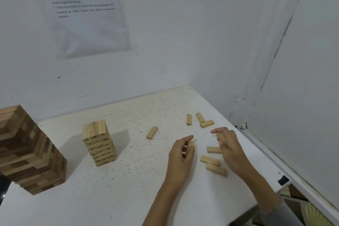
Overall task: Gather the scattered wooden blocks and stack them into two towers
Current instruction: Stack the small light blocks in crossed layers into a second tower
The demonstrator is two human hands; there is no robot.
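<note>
Presently on white tabletop (pixel 128 189): large two-tone tower (pixel 27 152) at far left; smaller numbered tower (pixel 99 143) to its right. Loose wooden blocks: single block (pixel 152 132) mid-table; far trio (pixel 207 124) near the wall corner; near trio (pixel 210 160) beside the right wrist. Left hand (pixel 181 154) curled round a pale block (pixel 191 144); right hand (pixel 229 145) pinching a second block (pixel 220 136). Hands apart, side by side. Printed sheet (pixel 82 5) on wall.
</note>
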